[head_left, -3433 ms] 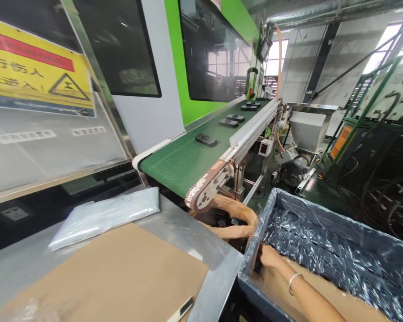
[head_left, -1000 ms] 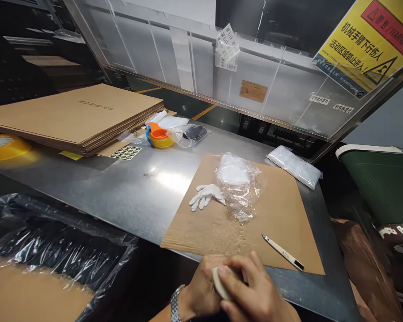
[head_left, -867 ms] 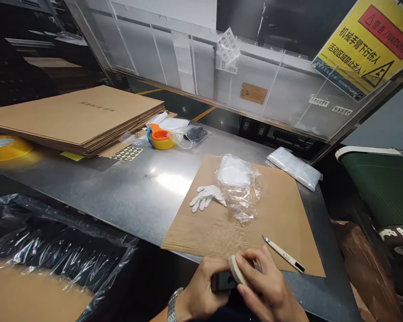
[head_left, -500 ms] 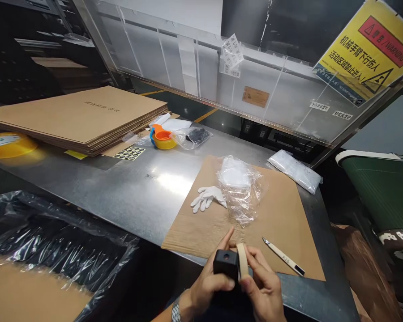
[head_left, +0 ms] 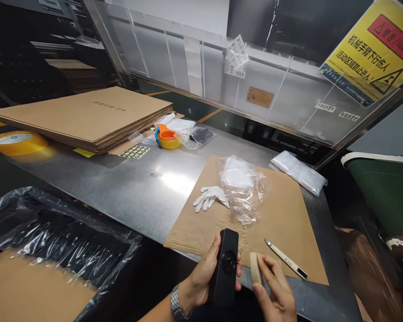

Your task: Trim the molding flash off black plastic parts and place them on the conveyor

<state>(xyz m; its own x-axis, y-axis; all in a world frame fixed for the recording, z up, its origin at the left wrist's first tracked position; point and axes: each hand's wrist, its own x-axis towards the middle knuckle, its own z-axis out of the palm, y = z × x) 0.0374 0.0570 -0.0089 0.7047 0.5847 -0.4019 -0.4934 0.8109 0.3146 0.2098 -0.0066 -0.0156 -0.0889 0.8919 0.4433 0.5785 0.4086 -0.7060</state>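
Note:
My left hand (head_left: 204,275), with a metal watch at the wrist, is wrapped round a black device (head_left: 225,268) that stands upright and shows a round lens-like part. Just to its right, my right hand (head_left: 277,286) pinches a roll of beige tape (head_left: 255,268). The roll and the device are apart. Beyond the hands lies a cardboard sheet (head_left: 282,214) carrying a white glove (head_left: 211,198), a crumpled clear plastic bag (head_left: 245,201) and a pen-like knife (head_left: 285,258) marked A26.
Stacked flat cardboard (head_left: 87,116) and yellow tape (head_left: 18,143) sit at the left of the metal table (head_left: 137,192). An orange-and-blue tape dispenser (head_left: 167,137) is at the back. A black-lined bin (head_left: 121,250) stands lower left; a wrapped packet (head_left: 298,172) lies right.
The black device has been turned so its long face with the round part shows. My right hand and the tape roll have moved right, away from the device. The view has shifted slightly.

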